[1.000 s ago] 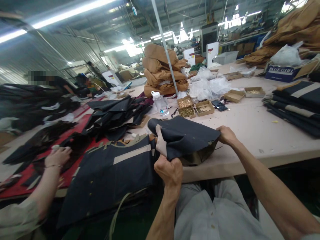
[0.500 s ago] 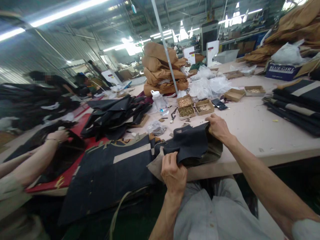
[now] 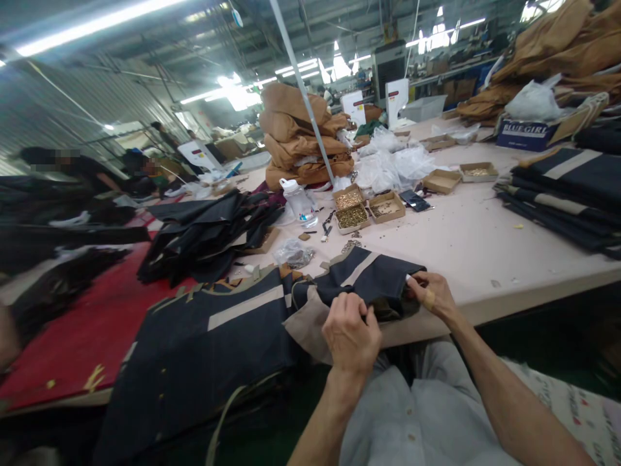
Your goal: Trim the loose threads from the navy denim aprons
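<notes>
A dark navy garment piece (image 3: 388, 275) with a pale strip lies bunched at the table's front edge. My left hand (image 3: 352, 333) is closed on its near edge, beside a grey-beige flap (image 3: 310, 323). At the garment's right end, my right hand (image 3: 431, 294) pinches the cloth between thumb and fingers; a tan band wraps one finger. To the left, a larger stack of navy pieces (image 3: 194, 349), also with a pale strip, hangs over the table edge.
Small boxes of metal parts (image 3: 352, 218), a clear bottle (image 3: 298, 204) and a plastic bag (image 3: 294, 252) stand behind the garment. Brown bundles (image 3: 305, 129) rise further back. Folded navy pieces (image 3: 567, 200) lie right, a dark heap (image 3: 208, 226) left. Other people are at the left.
The garment's pale strip now shows on top, and its right part lies flatter. My right hand has come lower and nearer. A co-worker's arms at the left have mostly left the view.
</notes>
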Motion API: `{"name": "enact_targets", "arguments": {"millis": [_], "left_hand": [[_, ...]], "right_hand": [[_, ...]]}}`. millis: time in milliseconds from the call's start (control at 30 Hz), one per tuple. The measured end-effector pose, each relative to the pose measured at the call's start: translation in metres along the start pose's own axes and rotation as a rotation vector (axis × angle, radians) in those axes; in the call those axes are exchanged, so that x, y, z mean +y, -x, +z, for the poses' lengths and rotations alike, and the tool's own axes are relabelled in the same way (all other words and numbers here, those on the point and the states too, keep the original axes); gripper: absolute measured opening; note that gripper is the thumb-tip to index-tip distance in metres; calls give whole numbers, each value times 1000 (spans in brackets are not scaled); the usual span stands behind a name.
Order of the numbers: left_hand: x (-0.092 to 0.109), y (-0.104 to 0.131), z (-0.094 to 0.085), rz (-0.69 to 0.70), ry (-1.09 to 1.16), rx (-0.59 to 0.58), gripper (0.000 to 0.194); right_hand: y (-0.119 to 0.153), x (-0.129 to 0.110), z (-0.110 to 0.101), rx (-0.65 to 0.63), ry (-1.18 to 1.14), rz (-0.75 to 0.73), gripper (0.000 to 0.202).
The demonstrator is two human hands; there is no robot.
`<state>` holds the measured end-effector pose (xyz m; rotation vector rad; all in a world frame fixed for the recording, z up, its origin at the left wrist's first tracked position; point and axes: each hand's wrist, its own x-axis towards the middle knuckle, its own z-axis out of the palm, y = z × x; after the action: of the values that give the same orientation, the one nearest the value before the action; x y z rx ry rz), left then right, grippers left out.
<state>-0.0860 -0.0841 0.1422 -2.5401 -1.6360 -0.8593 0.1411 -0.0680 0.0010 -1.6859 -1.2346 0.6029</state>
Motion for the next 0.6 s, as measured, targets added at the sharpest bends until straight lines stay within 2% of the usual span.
{"name": "enact_targets", "arguments": {"millis": [67, 133, 200, 267, 333, 400, 600], "left_hand": [[13, -1, 0, 188, 79, -158, 13], [26, -1, 9, 388, 136, -337, 7], [36, -1, 27, 525, 117, -505, 7], [41, -2, 50, 578, 34, -621, 21], [41, -9, 71, 586, -56, -679, 35], [36, -22, 85, 544, -138, -687, 36], [8, -85, 100, 315, -258, -676, 33]], "right_hand": [[-10, -3, 1, -141, 5, 11, 51], [-20, -4, 3, -224, 75, 41, 58], [-30, -2, 8, -256, 138, 102, 64], [-39, -1, 11, -280, 159, 180, 68], [-45, 1, 15, -303, 168, 253, 73], [-49, 4, 17, -331, 176, 309, 75], [-54, 17, 22, -419, 110, 405, 79]]}}
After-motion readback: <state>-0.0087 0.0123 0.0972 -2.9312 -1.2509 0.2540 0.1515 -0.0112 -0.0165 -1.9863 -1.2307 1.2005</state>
